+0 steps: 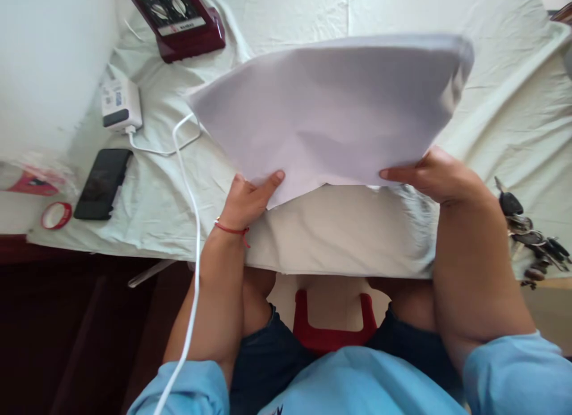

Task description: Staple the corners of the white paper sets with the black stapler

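Both hands gripping a pale cloth above the table.
Left hand [250,194] and right hand [435,175] pinching the near edge of the cloth [330,111], lifted over the sheet-covered table [500,105]; phone [102,183] and keys [531,236] lying off to the sides.

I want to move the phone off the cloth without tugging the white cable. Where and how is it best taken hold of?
Grip the phone across its two long edges, coming from above on the table's left. It lies flat, screen up, apart from the cable; the red tape roll sits just left of its near end.
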`<action>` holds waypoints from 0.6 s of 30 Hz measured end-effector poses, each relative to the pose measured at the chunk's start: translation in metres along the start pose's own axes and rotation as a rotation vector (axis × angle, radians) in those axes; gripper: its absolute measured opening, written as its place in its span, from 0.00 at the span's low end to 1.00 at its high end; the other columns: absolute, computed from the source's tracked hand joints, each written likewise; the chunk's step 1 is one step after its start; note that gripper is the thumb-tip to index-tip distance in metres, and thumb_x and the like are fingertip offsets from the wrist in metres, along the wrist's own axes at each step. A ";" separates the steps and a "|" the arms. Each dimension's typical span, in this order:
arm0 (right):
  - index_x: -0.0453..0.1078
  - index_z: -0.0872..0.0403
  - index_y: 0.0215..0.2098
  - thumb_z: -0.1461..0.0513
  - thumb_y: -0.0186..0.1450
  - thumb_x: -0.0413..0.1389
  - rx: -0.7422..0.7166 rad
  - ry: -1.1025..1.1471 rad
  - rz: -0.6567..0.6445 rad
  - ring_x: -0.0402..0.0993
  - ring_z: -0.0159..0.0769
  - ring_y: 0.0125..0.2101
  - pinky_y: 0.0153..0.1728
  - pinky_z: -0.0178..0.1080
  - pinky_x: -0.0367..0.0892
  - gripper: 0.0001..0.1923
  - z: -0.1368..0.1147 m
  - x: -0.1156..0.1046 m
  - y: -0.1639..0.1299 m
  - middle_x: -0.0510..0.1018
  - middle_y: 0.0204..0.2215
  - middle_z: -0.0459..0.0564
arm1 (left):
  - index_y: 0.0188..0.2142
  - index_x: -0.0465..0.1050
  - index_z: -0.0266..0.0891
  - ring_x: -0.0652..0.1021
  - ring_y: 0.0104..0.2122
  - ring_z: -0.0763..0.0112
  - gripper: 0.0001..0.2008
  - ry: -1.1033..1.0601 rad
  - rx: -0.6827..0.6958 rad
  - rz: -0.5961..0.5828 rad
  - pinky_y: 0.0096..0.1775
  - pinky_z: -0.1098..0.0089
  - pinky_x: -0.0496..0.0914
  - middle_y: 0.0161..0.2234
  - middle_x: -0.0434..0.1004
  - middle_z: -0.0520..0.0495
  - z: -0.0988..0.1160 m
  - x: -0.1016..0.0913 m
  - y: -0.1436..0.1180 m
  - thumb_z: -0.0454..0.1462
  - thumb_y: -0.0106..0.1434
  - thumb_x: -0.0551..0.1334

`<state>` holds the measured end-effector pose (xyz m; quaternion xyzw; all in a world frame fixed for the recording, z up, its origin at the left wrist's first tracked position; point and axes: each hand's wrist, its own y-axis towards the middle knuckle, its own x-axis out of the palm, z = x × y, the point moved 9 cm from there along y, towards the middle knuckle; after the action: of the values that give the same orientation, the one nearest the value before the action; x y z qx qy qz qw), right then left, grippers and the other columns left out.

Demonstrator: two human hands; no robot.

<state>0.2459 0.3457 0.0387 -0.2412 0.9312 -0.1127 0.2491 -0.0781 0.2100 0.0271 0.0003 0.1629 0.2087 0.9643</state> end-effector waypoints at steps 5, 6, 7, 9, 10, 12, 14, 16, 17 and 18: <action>0.83 0.53 0.48 0.57 0.57 0.74 -0.044 0.367 0.013 0.82 0.42 0.44 0.52 0.45 0.77 0.21 0.000 -0.011 0.004 0.86 0.46 0.53 | 0.48 0.83 0.40 0.83 0.56 0.51 0.21 -0.160 -0.082 -0.100 0.62 0.55 0.77 0.50 0.87 0.40 0.001 0.009 0.000 0.49 0.61 0.76; 0.81 0.52 0.50 0.59 0.57 0.73 -0.048 0.379 0.058 0.81 0.40 0.43 0.51 0.43 0.77 0.22 0.001 -0.018 0.004 0.86 0.45 0.52 | 0.48 0.84 0.40 0.84 0.55 0.50 0.21 -0.166 -0.112 -0.163 0.61 0.55 0.78 0.50 0.87 0.40 0.000 0.013 -0.002 0.48 0.60 0.77; 0.80 0.52 0.52 0.61 0.57 0.73 -0.043 0.366 0.096 0.81 0.39 0.42 0.49 0.42 0.77 0.24 0.001 -0.024 0.003 0.86 0.44 0.52 | 0.48 0.84 0.40 0.84 0.54 0.50 0.21 -0.161 -0.147 -0.223 0.59 0.55 0.79 0.49 0.87 0.39 -0.001 0.016 -0.004 0.48 0.60 0.77; 0.78 0.54 0.57 0.63 0.58 0.71 -0.016 0.308 0.161 0.81 0.39 0.41 0.47 0.41 0.76 0.28 0.003 -0.034 0.002 0.85 0.42 0.53 | 0.51 0.84 0.40 0.85 0.52 0.48 0.23 -0.141 -0.215 -0.314 0.56 0.54 0.81 0.48 0.87 0.38 -0.004 0.021 -0.010 0.47 0.59 0.78; 0.76 0.55 0.59 0.63 0.58 0.71 -0.009 0.267 0.201 0.81 0.39 0.41 0.47 0.42 0.76 0.31 0.003 -0.039 0.001 0.84 0.43 0.54 | 0.53 0.83 0.40 0.85 0.51 0.48 0.25 -0.133 -0.241 -0.344 0.54 0.54 0.82 0.47 0.88 0.38 -0.005 0.022 -0.012 0.47 0.59 0.78; 0.73 0.58 0.64 0.61 0.58 0.71 -0.042 0.156 0.287 0.82 0.41 0.44 0.50 0.43 0.76 0.37 -0.002 -0.049 -0.003 0.84 0.47 0.58 | 0.55 0.83 0.40 0.85 0.50 0.48 0.27 -0.115 -0.264 -0.401 0.49 0.55 0.83 0.45 0.88 0.38 -0.006 0.025 -0.015 0.47 0.59 0.78; 0.72 0.58 0.67 0.57 0.58 0.71 -0.115 0.006 0.322 0.81 0.44 0.50 0.56 0.45 0.75 0.40 -0.013 -0.054 -0.009 0.82 0.53 0.60 | 0.52 0.84 0.40 0.86 0.48 0.50 0.23 -0.103 -0.253 -0.490 0.48 0.57 0.84 0.43 0.88 0.39 -0.002 0.032 -0.018 0.46 0.59 0.77; 0.73 0.54 0.67 0.51 0.60 0.71 -0.181 -0.139 0.244 0.79 0.46 0.56 0.62 0.47 0.72 0.40 -0.025 -0.048 -0.014 0.81 0.57 0.58 | 0.46 0.86 0.40 0.86 0.46 0.51 0.17 -0.081 -0.223 -0.612 0.48 0.58 0.83 0.42 0.89 0.41 0.004 0.041 -0.020 0.45 0.60 0.76; 0.73 0.52 0.67 0.48 0.60 0.71 -0.203 -0.210 0.172 0.79 0.47 0.57 0.63 0.49 0.72 0.40 -0.030 -0.041 -0.017 0.82 0.58 0.56 | 0.44 0.87 0.41 0.87 0.45 0.52 0.15 -0.059 -0.204 -0.678 0.47 0.59 0.83 0.41 0.89 0.41 0.007 0.046 -0.022 0.45 0.60 0.76; 0.74 0.49 0.66 0.45 0.60 0.70 -0.210 -0.278 0.086 0.79 0.47 0.56 0.62 0.50 0.72 0.39 -0.034 -0.033 -0.020 0.83 0.56 0.54 | 0.42 0.87 0.42 0.87 0.44 0.52 0.13 -0.033 -0.190 -0.742 0.46 0.59 0.83 0.41 0.89 0.42 0.009 0.050 -0.024 0.44 0.60 0.75</action>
<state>0.2607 0.3482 0.0877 -0.2390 0.9039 0.0304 0.3536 -0.0225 0.2087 0.0188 -0.1450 0.1164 -0.1405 0.9725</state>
